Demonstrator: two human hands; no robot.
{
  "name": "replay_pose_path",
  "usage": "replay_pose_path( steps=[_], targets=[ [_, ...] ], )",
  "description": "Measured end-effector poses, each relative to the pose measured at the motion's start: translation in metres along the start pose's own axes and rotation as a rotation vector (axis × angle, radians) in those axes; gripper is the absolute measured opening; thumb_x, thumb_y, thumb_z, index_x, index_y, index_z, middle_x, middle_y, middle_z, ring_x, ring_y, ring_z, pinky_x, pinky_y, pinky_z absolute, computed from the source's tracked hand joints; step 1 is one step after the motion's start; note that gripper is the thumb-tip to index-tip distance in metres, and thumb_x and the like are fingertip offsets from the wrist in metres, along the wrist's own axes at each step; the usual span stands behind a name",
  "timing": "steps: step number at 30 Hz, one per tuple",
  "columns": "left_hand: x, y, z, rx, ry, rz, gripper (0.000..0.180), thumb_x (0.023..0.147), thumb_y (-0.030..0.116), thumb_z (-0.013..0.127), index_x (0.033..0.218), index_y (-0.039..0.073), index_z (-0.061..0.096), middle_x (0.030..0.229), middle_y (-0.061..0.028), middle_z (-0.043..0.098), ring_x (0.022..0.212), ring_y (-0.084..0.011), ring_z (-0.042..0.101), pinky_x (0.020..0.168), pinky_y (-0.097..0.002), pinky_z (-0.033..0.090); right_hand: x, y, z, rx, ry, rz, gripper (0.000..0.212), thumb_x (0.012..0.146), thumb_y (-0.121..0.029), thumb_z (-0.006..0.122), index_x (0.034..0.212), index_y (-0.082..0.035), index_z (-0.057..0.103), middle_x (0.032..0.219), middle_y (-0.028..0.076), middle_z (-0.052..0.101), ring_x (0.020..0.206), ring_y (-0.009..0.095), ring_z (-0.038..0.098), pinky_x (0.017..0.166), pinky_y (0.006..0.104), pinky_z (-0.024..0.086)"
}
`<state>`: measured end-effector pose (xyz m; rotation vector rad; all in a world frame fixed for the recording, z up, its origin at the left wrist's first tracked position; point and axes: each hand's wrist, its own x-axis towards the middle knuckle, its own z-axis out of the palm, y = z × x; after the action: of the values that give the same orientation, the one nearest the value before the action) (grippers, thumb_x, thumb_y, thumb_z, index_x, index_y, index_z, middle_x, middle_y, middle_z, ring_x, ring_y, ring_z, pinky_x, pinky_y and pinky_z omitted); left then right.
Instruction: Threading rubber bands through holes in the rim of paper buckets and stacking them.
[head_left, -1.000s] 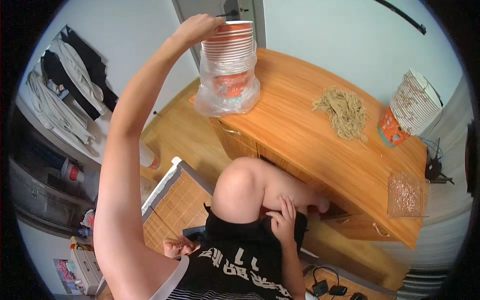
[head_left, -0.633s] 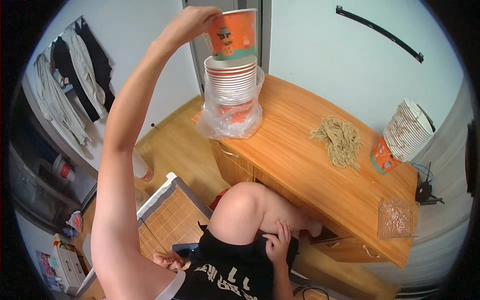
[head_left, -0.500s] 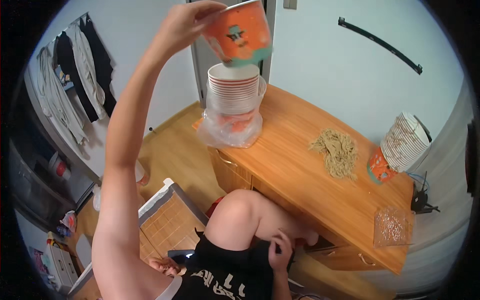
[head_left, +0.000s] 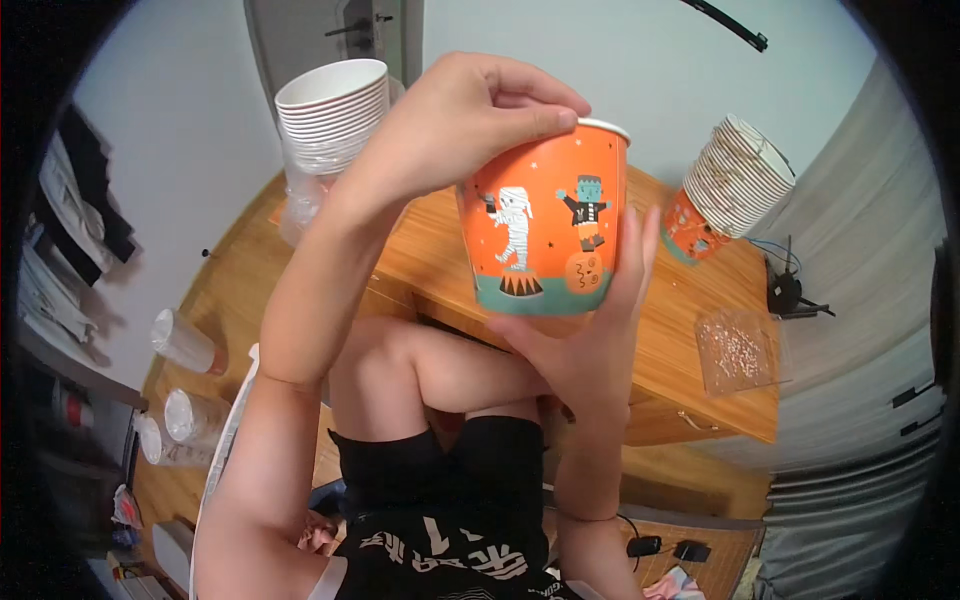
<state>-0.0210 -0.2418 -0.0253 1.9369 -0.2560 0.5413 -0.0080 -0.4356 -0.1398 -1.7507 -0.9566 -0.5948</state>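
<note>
A paper bucket (head_left: 545, 225), orange with cartoon figures, a green base band and a white rim, is held up above the desk before me. From above, my left hand (head_left: 480, 125) pinches its rim, thumb outside. Below, my right hand (head_left: 590, 350) cups its lower part, fingers along the right side and thumb near the bottom. The bucket's inside is hidden. Beyond my left arm stands a nested stack of white-rimmed buckets (head_left: 335, 125), partly in clear plastic.
Another bucket stack (head_left: 735, 180), with brownish strands over its rims, leans on the wooden desk (head_left: 665, 320). A black router (head_left: 795, 295) and a clear bag of small beads (head_left: 735, 350) lie near the right end. Several plastic-wrapped stacks (head_left: 185, 340) stand on the floor at left.
My left hand has brought the bucket down and rightward from over the stack. My right hand has risen from my lap to the bucket. The view has shifted.
</note>
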Motion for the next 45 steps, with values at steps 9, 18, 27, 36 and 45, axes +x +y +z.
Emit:
replay_pose_path(
  steps=[9,18,27,36,45],
  targets=[
    [0.009,-0.048,0.027,-0.129,0.155,0.357,0.038,0.105,0.028,0.050,0.107,-0.004,0.072,0.102,-0.0093,0.074,0.095,-0.0154,0.067,0.085,-0.0308,0.052,-0.028,0.070,-0.008,0.689,0.059,0.483,0.108,0.074,-0.014,0.086,0.156,-0.003,0.017,0.149,0.013,0.040,0.135,0.025,0.045,0.109,0.0411,0.042],
    [-0.042,-0.112,0.051,-0.311,0.257,0.272,0.048,0.102,0.027,0.053,0.140,-0.003,0.049,0.138,-0.0139,0.056,0.130,-0.0213,0.050,0.108,-0.0324,0.038,-0.069,0.117,-0.007,1.442,0.203,0.558,0.074,0.095,-0.043,0.062,0.153,-0.008,0.033,0.154,0.011,0.040,0.138,0.031,0.044,0.113,0.0475,0.040],
    [-0.069,-0.150,0.088,-0.455,0.038,0.110,0.087,0.083,0.022,0.067,0.157,0.004,0.025,0.157,-0.0162,0.037,0.145,-0.0275,0.037,0.116,-0.0402,0.030,-0.105,0.101,0.067,2.832,0.162,0.341,0.078,0.098,-0.053,0.051,0.162,-0.026,0.014,0.164,0.005,0.026,0.139,0.037,0.041,0.097,0.0520,0.050],
    [-0.073,-0.142,0.100,-0.373,-0.027,0.217,0.061,0.082,0.016,0.075,0.139,0.007,0.056,0.142,-0.0119,0.056,0.136,-0.0257,0.047,0.113,-0.0388,0.035,-0.116,0.081,0.122,3.488,-0.477,-0.114,0.075,0.099,-0.053,0.051,0.160,-0.023,0.020,0.155,0.008,0.042,0.123,0.038,0.057,0.078,0.0534,0.060],
    [-0.093,-0.091,0.077,-0.477,-0.114,-0.160,0.024,0.085,0.001,0.070,0.108,0.000,0.066,0.107,-0.0064,0.065,0.107,-0.0166,0.058,0.099,-0.0314,0.042,-0.127,0.068,0.115,2.863,0.354,0.612,0.069,0.100,-0.046,0.054,0.158,-0.017,0.028,0.155,0.009,0.041,0.126,0.032,0.056,0.087,0.0511,0.058]
  ],
)
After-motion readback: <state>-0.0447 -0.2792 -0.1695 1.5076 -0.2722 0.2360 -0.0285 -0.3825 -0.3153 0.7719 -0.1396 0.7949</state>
